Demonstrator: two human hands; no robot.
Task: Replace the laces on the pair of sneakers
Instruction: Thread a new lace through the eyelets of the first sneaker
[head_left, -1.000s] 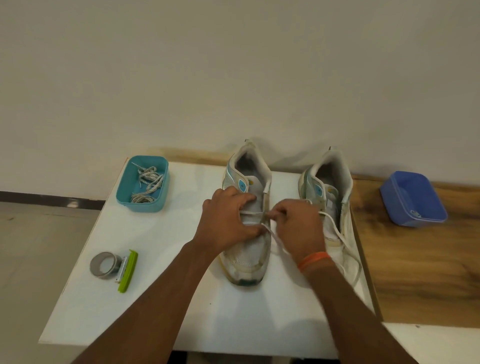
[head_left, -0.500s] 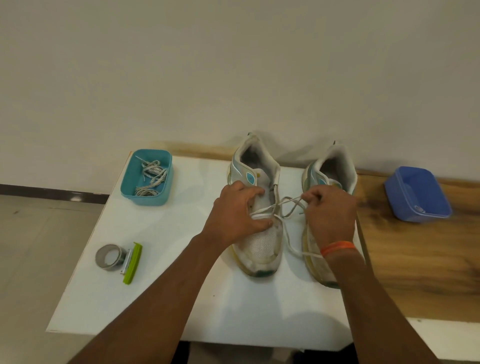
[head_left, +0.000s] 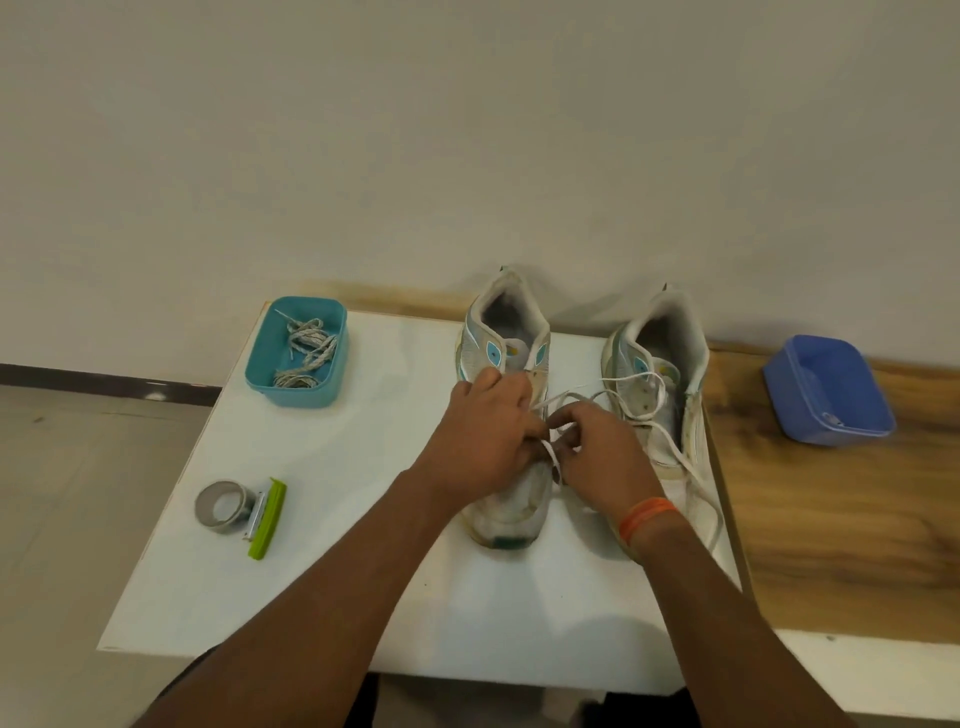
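Note:
Two worn white sneakers with teal accents stand toe-toward-me on the white board. The left sneaker has a white lace partly threaded over its tongue. My left hand rests on top of this sneaker, fingers curled at the lacing. My right hand pinches a loop of that lace beside the shoe. The right sneaker stands just behind my right hand; its own white lace hangs loose down its side.
A teal box with several old greyish laces sits at the board's back left. A tape roll with a green cutter lies at the front left. A blue box stands on the wooden surface at the right.
My right hand, which had pulled the lace out toward the right sneaker, has come back left to the left sneaker's lacing. My left hand stayed on the shoe.

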